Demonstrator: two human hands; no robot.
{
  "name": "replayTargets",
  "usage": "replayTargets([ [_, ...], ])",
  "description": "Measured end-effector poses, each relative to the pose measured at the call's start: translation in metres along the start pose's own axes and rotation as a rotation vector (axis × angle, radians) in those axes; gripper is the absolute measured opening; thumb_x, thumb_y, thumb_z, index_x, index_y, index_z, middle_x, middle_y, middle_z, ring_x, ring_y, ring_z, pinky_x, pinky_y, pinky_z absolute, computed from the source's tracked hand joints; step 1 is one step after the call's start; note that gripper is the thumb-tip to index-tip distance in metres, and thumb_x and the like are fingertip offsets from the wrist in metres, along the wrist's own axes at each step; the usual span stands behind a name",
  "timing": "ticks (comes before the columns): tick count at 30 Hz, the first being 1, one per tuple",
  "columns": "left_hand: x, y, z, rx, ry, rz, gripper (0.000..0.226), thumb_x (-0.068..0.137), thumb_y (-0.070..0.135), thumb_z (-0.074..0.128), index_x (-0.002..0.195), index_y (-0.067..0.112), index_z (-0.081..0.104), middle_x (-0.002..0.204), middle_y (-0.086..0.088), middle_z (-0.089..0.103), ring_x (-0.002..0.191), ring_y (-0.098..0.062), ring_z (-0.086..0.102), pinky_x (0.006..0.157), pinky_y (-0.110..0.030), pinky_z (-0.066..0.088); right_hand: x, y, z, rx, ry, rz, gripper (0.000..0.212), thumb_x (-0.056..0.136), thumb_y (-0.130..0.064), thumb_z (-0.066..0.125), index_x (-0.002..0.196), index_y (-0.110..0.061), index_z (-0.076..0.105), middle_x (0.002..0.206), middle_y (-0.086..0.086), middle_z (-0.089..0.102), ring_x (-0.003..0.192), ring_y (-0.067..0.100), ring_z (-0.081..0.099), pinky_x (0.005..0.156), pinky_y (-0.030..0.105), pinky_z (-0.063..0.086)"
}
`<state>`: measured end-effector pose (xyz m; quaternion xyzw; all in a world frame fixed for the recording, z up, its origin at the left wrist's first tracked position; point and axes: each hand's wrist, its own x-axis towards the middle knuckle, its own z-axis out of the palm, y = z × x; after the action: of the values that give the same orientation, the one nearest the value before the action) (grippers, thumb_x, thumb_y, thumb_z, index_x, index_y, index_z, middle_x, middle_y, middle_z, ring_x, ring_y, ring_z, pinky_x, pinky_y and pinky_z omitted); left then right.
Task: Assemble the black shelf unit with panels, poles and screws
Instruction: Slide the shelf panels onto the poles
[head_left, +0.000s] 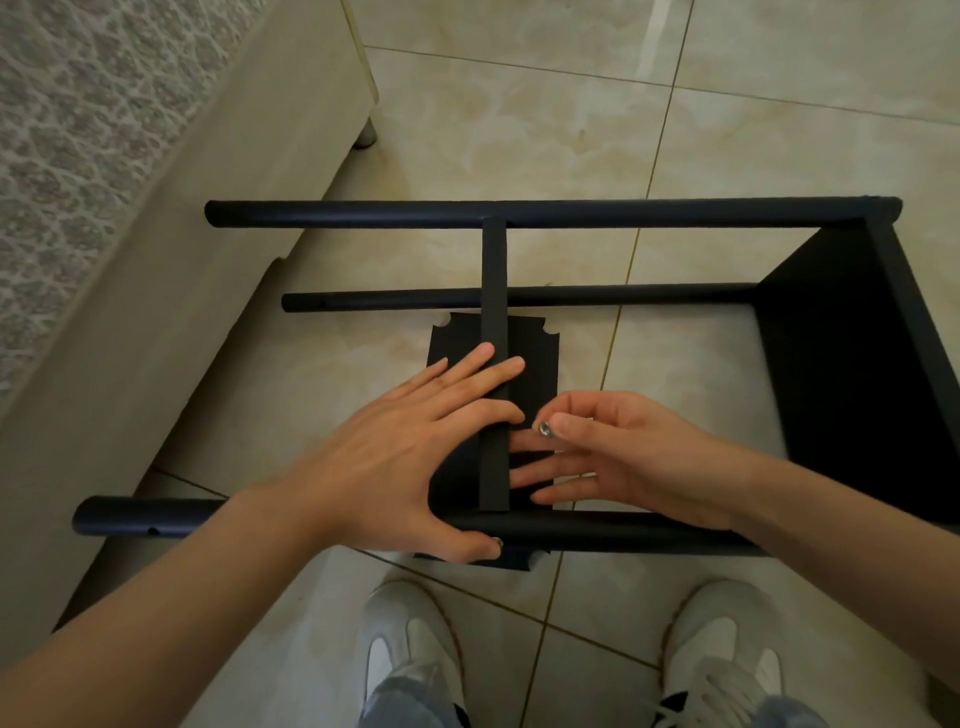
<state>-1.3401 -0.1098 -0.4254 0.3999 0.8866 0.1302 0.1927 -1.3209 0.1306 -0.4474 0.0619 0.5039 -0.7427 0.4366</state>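
The black shelf unit lies on its side on the tiled floor. Three poles show: a far pole (550, 213), a lower pole (519, 297) and a near pole (597, 532). All run into an end panel (857, 374) at the right. A middle panel (493, 291) stands edge-on between the far and near poles. My left hand (405, 452) lies with straight fingers on this panel's left face, thumb on the near pole. My right hand (608, 452) pinches a small silver screw (544, 428) between thumb and forefinger, just right of the panel, its other fingers touching the panel's right face.
A beige sofa (171, 171) with a patterned cover runs along the left, one short leg (366, 132) at its corner. My two white shoes (410, 649) stand on the tiles just in front of the near pole.
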Motion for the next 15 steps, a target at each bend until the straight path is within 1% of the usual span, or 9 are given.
replayTargets([
  [3,-0.001,-0.003,0.002,-0.022,0.02,0.0,0.098,0.072,0.078,0.062,0.153,0.036,0.027,0.167,0.017,-0.002,0.152,-0.004,-0.012,0.121,-0.018,-0.01,0.009,-0.006,-0.006,-0.13,-0.008,0.096,0.024,0.092,-0.023,0.06,0.111,-0.008,0.061,0.113,0.011,0.072,0.105,0.026,0.07,0.086,0.034,0.058],
  [7,-0.004,-0.006,0.005,-0.016,0.019,-0.009,0.111,0.074,0.077,0.063,0.16,0.031,0.011,0.167,0.018,-0.006,0.152,-0.004,-0.013,0.12,-0.019,-0.011,0.025,-0.008,-0.004,-0.312,-0.028,0.211,0.013,0.094,-0.018,0.061,0.104,-0.016,0.069,0.102,0.006,0.075,0.096,0.018,0.071,0.084,0.028,0.057],
  [10,-0.006,-0.008,0.007,-0.018,0.02,-0.013,0.112,0.074,0.077,0.063,0.16,0.03,0.009,0.167,0.018,-0.007,0.152,-0.005,-0.013,0.12,-0.02,-0.01,0.035,-0.003,0.001,-0.332,-0.069,0.258,0.012,0.095,-0.016,0.061,0.099,-0.018,0.072,0.104,0.008,0.074,0.095,0.018,0.069,0.09,0.032,0.055],
  [12,-0.006,-0.009,0.008,-0.024,0.02,-0.01,0.111,0.074,0.078,0.061,0.16,0.031,0.009,0.166,0.019,-0.008,0.152,-0.005,-0.013,0.12,-0.019,-0.011,0.04,0.001,0.003,-0.376,-0.074,0.273,0.013,0.095,-0.017,0.061,0.102,-0.016,0.073,0.107,0.008,0.074,0.095,0.017,0.068,0.093,0.032,0.054],
  [15,-0.007,-0.009,0.008,-0.029,0.023,-0.002,0.11,0.074,0.078,0.06,0.16,0.032,0.008,0.166,0.02,-0.009,0.152,-0.005,-0.013,0.119,-0.019,-0.011,0.046,0.005,0.007,-0.414,-0.07,0.291,0.019,0.094,-0.016,0.063,0.108,-0.008,0.072,0.109,0.009,0.073,0.092,0.015,0.068,0.089,0.028,0.055],
])
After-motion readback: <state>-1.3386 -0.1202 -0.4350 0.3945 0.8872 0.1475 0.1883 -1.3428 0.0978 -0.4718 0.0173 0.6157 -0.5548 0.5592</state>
